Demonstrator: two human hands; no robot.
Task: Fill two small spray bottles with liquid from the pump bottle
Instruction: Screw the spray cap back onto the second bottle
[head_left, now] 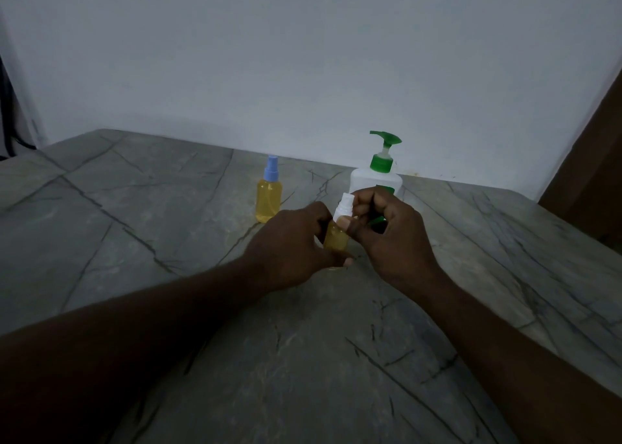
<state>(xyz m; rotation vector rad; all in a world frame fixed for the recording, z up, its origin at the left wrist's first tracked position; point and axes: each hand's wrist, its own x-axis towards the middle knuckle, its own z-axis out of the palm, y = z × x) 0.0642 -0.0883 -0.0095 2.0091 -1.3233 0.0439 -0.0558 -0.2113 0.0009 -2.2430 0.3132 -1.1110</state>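
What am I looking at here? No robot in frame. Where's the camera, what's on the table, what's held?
No machine: a person works bare-handed, so the grip is just fingers. The single picture comes from a wide-angle camera on the person's head, looking forward and down. On the grey stone-patterned table stand a blue-topped spray bottle holding yellow liquid and, to its right, a white pump bottle with a green pump. The left hand holds the yellow body of a white-topped spray bottle; the right hand pinches its white top.
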